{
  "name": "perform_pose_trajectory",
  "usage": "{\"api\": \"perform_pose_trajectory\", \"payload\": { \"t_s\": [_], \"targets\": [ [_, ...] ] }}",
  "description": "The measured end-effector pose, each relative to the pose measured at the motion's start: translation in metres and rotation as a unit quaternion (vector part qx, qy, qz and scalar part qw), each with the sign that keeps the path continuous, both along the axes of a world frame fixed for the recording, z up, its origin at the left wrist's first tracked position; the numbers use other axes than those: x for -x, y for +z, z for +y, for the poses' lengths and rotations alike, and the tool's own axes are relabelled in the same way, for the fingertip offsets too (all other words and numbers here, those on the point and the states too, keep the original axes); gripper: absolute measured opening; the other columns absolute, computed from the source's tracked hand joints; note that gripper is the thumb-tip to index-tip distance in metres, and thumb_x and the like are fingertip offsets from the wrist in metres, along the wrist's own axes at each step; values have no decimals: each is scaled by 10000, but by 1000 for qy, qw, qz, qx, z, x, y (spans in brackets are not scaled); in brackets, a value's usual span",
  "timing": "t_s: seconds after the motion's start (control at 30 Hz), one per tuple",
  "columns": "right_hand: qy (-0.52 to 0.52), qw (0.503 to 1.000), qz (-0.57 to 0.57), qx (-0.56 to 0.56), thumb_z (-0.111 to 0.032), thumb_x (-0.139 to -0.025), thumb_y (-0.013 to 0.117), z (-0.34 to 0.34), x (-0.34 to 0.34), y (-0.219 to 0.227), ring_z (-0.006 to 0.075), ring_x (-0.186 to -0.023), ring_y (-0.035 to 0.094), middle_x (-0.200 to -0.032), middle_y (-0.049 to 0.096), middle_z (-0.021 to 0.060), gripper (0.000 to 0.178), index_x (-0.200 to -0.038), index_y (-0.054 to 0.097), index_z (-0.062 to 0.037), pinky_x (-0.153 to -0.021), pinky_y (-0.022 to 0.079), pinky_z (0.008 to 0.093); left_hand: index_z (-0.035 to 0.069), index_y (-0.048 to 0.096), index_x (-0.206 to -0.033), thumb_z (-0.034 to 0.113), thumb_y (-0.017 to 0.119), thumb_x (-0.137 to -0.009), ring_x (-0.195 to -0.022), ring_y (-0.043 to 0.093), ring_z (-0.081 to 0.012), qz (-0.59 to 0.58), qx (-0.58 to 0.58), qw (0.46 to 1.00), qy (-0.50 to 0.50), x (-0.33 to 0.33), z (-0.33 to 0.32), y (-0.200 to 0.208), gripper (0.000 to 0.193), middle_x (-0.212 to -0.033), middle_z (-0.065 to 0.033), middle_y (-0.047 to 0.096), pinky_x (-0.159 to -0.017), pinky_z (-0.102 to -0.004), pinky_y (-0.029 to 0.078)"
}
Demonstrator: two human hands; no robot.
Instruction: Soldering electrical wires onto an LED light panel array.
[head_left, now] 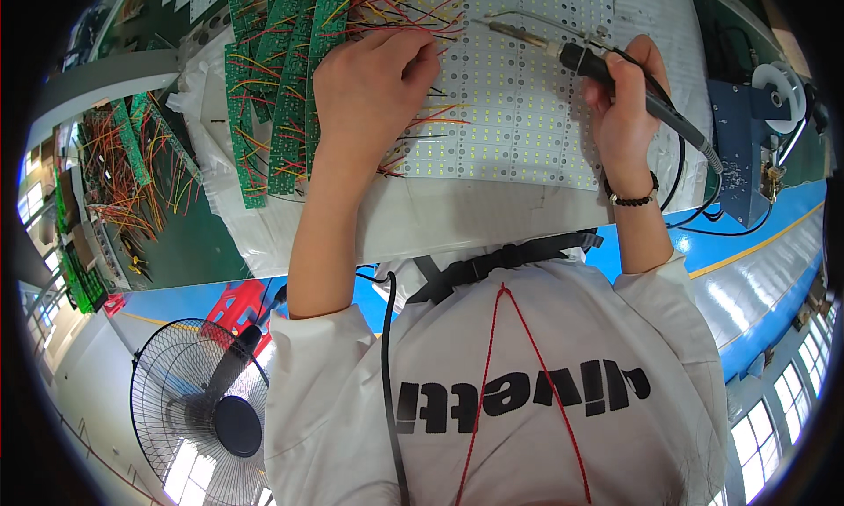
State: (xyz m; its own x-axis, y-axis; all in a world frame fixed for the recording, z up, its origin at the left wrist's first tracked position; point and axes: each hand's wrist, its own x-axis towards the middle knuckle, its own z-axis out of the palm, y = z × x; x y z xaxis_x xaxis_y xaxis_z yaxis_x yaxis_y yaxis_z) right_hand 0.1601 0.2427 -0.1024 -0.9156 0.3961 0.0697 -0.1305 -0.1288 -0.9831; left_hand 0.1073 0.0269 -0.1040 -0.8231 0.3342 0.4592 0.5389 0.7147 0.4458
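Note:
My right hand [626, 110] grips the dark handle of a soldering iron [585, 64], fingers wrapped round it. A thin curved metal tube runs along the iron's front, and its tip points left above a white LED panel [514, 145] dotted with small yellow chips. My left hand [374, 88] is closed in a pinch at the panel's left part, on a thin wire [448, 37] near the tip; the fingertips are partly hidden. Beside and under that hand lie long green circuit boards [294, 101], with red, yellow and black wires reaching onto the panel.
White sheeting [422, 211] covers the table under the panel. A blue machine with a white reel [778, 88] stands at right, a cable trailing near it. More wired boards [145, 172] lie at left, past a grey curved bar [114, 75]. A black fan [207, 400] stands lower left.

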Motion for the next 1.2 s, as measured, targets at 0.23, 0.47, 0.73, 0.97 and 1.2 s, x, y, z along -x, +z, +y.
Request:
{"api": "perform_pose_trajectory", "payload": {
  "t_s": [0.23,0.47,0.73,0.97,1.2],
  "targets": [
    [5,1000,-11,4,-116,-800,562,0,0,1,52,-432,461,-526,497,15,208,-681,399,-63,-398,341,198,122,660,-769,138,662,-696,-575,600,-227,-5,8,1000,-9,0,-2,1,75,-717,-26,649,-527,-329,475],
    [9,1000,-9,-13,-148,-803,588,1,-1,-2,48,-448,466,-532,494,10,218,-702,419,-56,-415,353,195,143,621,-852,212,672,-747,-570,582,-226,-27,88,994,-61,-2,-8,11,135,-673,-17,617,-527,-342,462],
    [3,999,-19,-31,-105,-827,543,-4,-2,3,76,-444,430,-559,447,11,201,-714,377,-83,-413,307,206,86,615,-833,134,683,-740,-685,587,-267,-15,86,989,-120,-2,-13,11,125,-797,-55,624,-601,-355,471],
    [20,999,18,-28,-105,-813,565,-4,-8,4,67,-451,454,-558,467,8,212,-699,389,-72,-422,348,203,64,596,-859,99,664,-751,-813,590,-254,24,37,996,-80,-3,2,8,132,-902,-47,610,-683,-343,478],
    [26,999,0,-28,-77,-784,572,-2,-12,4,52,-451,469,-547,486,7,220,-673,383,-63,-421,368,205,51,601,-830,84,669,-734,-830,586,-243,42,51,996,-63,-2,6,4,122,-924,-34,604,-702,-337,474]
  ]
}}
